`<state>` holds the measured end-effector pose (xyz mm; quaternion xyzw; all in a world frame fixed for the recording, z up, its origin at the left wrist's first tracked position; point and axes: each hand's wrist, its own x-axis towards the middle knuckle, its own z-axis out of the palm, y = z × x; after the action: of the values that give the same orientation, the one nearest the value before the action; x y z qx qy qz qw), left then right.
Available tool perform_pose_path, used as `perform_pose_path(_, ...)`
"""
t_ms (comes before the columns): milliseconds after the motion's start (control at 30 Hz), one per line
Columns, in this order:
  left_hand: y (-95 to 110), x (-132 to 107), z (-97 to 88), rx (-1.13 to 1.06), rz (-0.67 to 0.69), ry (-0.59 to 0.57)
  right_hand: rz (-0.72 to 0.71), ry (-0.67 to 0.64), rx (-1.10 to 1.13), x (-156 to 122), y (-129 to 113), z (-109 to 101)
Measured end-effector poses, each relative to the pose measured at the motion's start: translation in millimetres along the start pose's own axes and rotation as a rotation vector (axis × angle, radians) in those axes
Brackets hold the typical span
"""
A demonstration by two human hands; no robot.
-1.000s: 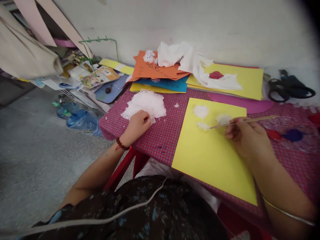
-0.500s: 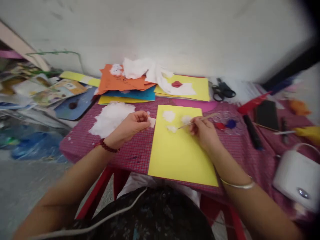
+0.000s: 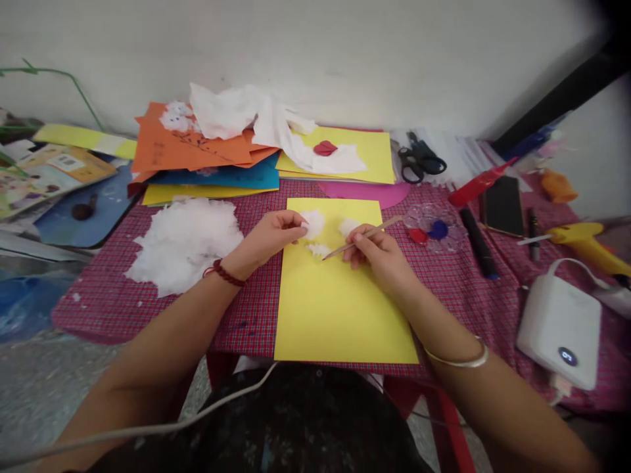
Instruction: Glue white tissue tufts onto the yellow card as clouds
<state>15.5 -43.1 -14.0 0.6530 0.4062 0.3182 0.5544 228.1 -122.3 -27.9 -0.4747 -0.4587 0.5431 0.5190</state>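
Observation:
A yellow sheet (image 3: 340, 309) lies on the checked red tablecloth in front of me. Small tufts of white cotton (image 3: 320, 249) sit near its top edge. My left hand (image 3: 269, 238) is closed, pinching a small white cotton piece (image 3: 311, 225) over the sheet's top left. My right hand (image 3: 379, 253) is closed round a thin wooden stick (image 3: 365, 236), whose tip points at the cotton tufts. A big heap of white cotton (image 3: 182, 243) lies to the left of the sheet.
Orange, blue and yellow papers (image 3: 197, 154) with white tissue are stacked at the back. Black scissors (image 3: 417, 161), a paint palette (image 3: 434, 230), a black phone (image 3: 503, 205), a yellow glue gun (image 3: 586, 240) and a white box (image 3: 559, 328) lie to the right.
My left hand has left the cotton heap and carried a small piece rightward onto the yellow sheet. The view has swung to the right; the right hand keeps the stick by the tufts.

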Motion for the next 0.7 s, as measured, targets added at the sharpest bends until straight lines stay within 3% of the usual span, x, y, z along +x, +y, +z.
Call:
perform_pose_path(167,15.9,-9.1,-15.3,0.306,0.105,-0.084,-0.021,0.045,0.010,1.9,4.2,2.1)
perform_pose_path(367,21.7,-17.1,-10.8,0.440,0.031,-0.439,-0.024,0.105,0.040,5.1,6.7,1.5)
perform_pose_path(433,19.5,-18.6,-3.2,0.432,0.056,-0.428,-0.016,0.111,0.041,5.5,6.4,1.8)
perform_pose_path(533,15.3,-18.2,7.1,0.441,0.086,-0.313,-0.015,0.099,0.046,6.3,6.8,1.7)
perform_pose_path(700,6.2,-12.5,12.3,0.431,0.082,-0.240,-0.038,0.122,0.046,6.4,7.3,-0.4)
